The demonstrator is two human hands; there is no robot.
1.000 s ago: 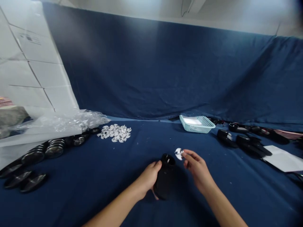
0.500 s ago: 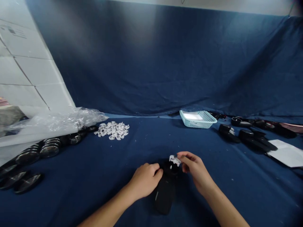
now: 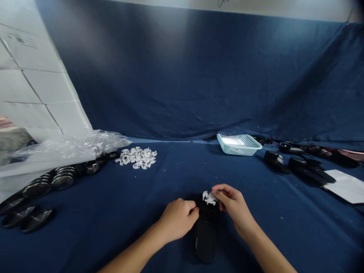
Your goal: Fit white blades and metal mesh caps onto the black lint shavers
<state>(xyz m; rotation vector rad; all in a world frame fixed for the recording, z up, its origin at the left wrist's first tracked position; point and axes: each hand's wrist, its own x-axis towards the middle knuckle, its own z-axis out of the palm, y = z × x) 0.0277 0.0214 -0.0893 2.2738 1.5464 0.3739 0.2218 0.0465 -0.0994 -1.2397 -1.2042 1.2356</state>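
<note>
A black plastic housing with a round cup-like head lies in front of me, its long part pointing toward me. My left hand has its fingers closed on the left edge of that round head. Between the thumb and forefinger of my right hand is the edge of a small white plastic part, which sits at the mouth of the round head. Whether the part touches the inside is hidden. A pile of similar white parts lies further back on the left.
Round black pieces with shiny faces line the left side beside clear plastic wrap. A light blue basket stands at the back. More black housings and a white sheet lie on the right.
The white part has gone down from a tilted pose above the round head to lie flatter at its opening. The housing has turned slightly, its near end shifting right.
</note>
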